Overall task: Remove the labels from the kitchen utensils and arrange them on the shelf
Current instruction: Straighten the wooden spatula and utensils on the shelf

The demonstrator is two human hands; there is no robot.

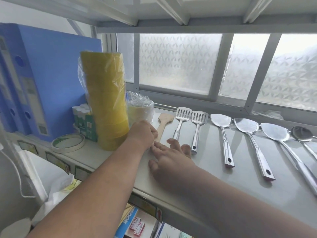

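Seven utensils: they lie in one row on the shelf (214, 200), heads toward the window (180, 66).
Wooden spatula (163, 125): it is at the left end of the row, just beside the first slotted turner (181, 121), and it is the piece being handled.
Left hand (142, 134): the fingers are curled over the lower part of the wooden handle and seem to pinch it; the contact itself is partly hidden.
Right hand (171, 157): the fingers are spread and relaxed, they hold nothing, and the fingertips (155, 148) reach the handle end near the left hand.
Step, as I judge: placing the wooden spatula straight in the row.
Advice: keep the handle parallel to the steel handles beside it, and let the gap match the gaps between the others.
Label: none can be seen on the wood; the hidden part under the hand should be checked.
Risk: the tall yellow tape stack (106, 100) stands close to the left wrist and may be knocked.
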